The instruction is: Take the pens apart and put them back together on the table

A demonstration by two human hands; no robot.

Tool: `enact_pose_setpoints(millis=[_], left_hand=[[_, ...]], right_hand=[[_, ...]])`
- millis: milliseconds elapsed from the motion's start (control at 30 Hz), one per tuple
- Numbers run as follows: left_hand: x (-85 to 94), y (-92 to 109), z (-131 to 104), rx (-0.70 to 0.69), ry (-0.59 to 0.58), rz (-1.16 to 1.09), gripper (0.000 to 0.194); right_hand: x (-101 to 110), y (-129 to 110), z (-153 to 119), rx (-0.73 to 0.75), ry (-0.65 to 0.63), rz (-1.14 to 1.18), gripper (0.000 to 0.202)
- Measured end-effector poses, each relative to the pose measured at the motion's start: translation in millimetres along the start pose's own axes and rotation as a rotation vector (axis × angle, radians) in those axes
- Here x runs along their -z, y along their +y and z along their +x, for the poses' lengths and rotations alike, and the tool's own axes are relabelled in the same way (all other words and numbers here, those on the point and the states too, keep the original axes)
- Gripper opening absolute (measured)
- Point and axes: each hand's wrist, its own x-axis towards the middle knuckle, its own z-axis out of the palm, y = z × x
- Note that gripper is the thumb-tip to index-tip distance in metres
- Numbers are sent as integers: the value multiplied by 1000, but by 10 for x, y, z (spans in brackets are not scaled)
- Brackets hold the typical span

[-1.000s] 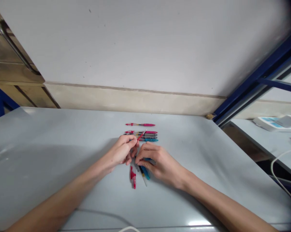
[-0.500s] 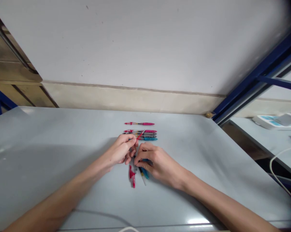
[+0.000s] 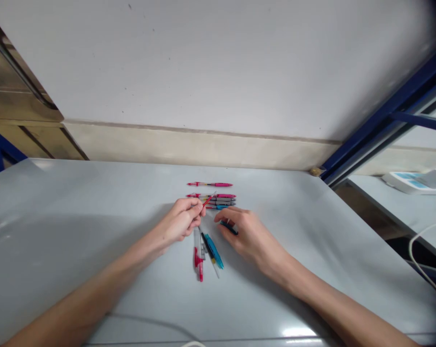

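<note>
My left hand (image 3: 183, 219) is closed on a thin red refill (image 3: 208, 199), its pale tip pointing up and right. To the right, my right hand (image 3: 241, 233) curls round a dark blue pen part (image 3: 228, 227), partly hidden by the fingers. Between and below the hands lie a clear barrel with a red clip (image 3: 198, 260), a teal pen part (image 3: 214, 251) and a dark refill with a yellowish section (image 3: 212, 258). Beyond the hands, several pens (image 3: 223, 200) in pink, grey and blue lie side by side, and a single pink pen (image 3: 221, 184) lies farther back.
The pale grey table (image 3: 76, 270) meets a wall at the back. Blue metal framing (image 3: 370, 125) rises at the right. A white and blue device (image 3: 413, 180) sits on a neighbouring surface, near a white cable (image 3: 413, 241).
My right hand has moved up and right, away from the loose parts, with the dark blue piece in it. The teal part now shows more fully. My left hand keeps the red refill.
</note>
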Motion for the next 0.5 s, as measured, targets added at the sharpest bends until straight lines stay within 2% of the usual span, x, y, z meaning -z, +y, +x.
enact_pose_setpoints(millis=[233, 367, 500], left_hand=[[40, -19, 23, -11, -2, 9, 23], [77, -30, 41, -59, -13, 7, 30], [65, -15, 20, -58, -49, 6, 25]], right_hand=[[-26, -62, -14, -31, -17, -77, 17], [-31, -27, -6, -10, -9, -13, 15], [-20, 6, 6, 9, -24, 83, 16]])
